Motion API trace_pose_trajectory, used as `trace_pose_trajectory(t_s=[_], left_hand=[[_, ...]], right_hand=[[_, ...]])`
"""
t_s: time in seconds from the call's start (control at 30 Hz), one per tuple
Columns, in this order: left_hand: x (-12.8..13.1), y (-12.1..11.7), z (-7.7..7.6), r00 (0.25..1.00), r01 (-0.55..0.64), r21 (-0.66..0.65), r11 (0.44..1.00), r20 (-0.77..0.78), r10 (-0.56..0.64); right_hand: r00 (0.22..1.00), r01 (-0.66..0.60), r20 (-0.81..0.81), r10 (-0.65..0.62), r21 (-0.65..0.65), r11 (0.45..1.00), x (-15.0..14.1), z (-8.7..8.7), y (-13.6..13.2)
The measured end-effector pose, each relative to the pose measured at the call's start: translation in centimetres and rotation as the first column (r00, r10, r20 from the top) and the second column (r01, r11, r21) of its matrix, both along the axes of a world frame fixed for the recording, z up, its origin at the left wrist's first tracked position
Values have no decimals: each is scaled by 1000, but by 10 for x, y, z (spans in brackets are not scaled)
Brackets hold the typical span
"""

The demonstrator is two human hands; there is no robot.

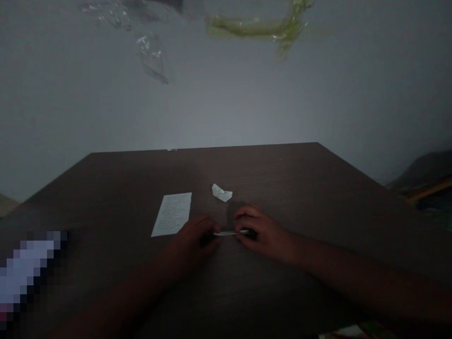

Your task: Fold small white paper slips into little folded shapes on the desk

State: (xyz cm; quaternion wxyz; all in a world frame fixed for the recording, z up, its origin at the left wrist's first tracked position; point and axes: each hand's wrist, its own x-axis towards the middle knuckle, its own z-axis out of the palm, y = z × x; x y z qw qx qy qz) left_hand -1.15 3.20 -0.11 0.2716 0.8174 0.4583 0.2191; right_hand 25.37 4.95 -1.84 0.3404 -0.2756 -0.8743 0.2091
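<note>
Between my two hands is a thin white piece of paper, seen nearly edge-on, so its folds cannot be made out. My left hand pinches its left end with thumb and fingers. The right end is pinched in my right hand. Just beyond the hands lies a small folded paper with angled, pointed ends. A flat sheet of paper with lines of writing rests to the left, its lower right corner partly behind my left hand.
The dark wooden table reaches back to a pale wall with yellow tape and clear tape on it. At the left edge a blurred-out device lies on the table. Dark items stand beyond the right edge.
</note>
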Motion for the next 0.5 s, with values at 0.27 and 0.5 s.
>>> trace_pose_trajectory(t_s=[0.27, 0.5], left_hand=[[-2, 1, -3, 1000, 7, 14, 1000, -7, -6], [-1, 1, 0, 1000, -3, -3, 1000, -6, 3]], right_hand=[[999, 35, 29, -37, 56, 998, 1, -8, 2], [998, 28, 52, -29, 34, 999, 4, -6, 1]])
